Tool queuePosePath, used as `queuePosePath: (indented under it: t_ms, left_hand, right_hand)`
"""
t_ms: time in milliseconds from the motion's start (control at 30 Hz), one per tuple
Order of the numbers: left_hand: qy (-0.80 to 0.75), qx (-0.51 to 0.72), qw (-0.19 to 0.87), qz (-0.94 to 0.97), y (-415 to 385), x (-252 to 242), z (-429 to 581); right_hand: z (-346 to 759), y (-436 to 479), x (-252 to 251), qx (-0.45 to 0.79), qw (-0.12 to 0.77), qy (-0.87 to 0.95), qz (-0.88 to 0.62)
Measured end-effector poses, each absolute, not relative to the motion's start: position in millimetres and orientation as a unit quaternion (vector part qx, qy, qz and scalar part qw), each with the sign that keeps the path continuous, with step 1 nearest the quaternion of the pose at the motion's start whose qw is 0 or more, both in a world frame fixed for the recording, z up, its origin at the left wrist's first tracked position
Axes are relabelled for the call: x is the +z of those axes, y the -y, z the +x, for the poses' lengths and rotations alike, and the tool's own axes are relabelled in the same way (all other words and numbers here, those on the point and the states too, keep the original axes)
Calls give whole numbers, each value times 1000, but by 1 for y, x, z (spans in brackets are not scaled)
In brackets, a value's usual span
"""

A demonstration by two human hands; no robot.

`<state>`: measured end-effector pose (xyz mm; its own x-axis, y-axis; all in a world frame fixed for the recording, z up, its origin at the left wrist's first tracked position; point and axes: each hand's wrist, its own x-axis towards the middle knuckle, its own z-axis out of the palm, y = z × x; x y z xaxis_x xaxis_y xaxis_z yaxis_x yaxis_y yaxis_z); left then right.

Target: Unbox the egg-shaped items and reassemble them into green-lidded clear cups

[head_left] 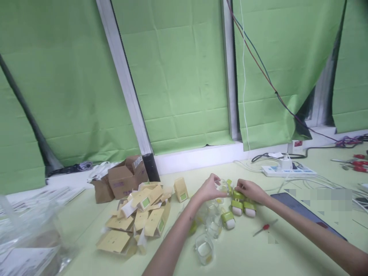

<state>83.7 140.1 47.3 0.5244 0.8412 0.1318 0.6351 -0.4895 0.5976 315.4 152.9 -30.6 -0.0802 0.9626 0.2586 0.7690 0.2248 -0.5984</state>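
Head view: left hand [209,188] pinches small clear plastic case [222,186]; right hand [250,190] grips green-white gadget [237,195]; three gadgets [239,212] lined up, empty clear cases [204,248] waiting.

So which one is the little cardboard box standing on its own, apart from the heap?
Start from the heap of flattened tan cardboard cartons on the pale green table, left of the hands. Just past the heap's right edge, toward the wall, stands the small tan carton with a green window. It alone is folded up and upright; the others lie flat in the heap.
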Motion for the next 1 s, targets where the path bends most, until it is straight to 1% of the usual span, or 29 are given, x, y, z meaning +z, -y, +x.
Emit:
queuePosePath:
  t_ms: [100, 233, 367, 467, 567, 667, 767, 867, 1000]
  left_hand:
    - [-458, 198, 209, 841, -138, 35, 94]
    - [-495, 169, 158, 837, -141, 16, 120]
    - [-483, 127, 149, 853, -144, 14, 127]
    - [-449, 118, 142, 874, -138, 30, 109]
    - [-423, 147, 111, 887, -118, 53, 69]
    - [-424, 165, 71, 888, -88, 65, 18]
    - [-437, 131, 55, 888, -61, 55, -21]
    - [-453, 111, 48, 883, -50, 31, -34]
    - [-456, 135, 52, 878, -55, 10, -30]
  right_hand:
    - [308, -143, -24, 145, 307, 732, -590]
    - [307, -116, 1, 115, 313, 754, -566]
    - [307, -71, 21, 118, 267, 805, -516]
    - [312, -37, 12, 123, 223, 827, -501]
    - [326, -16, -16, 116, 211, 822, -516]
    - [341, -5, -49, 117, 228, 796, -549]
    - [342, 1, -63, 119, 240, 787, -555]
    - [327, 6, -51, 129, 260, 793, -535]
    - [289, 12, -16, 200, 343, 739, -544]
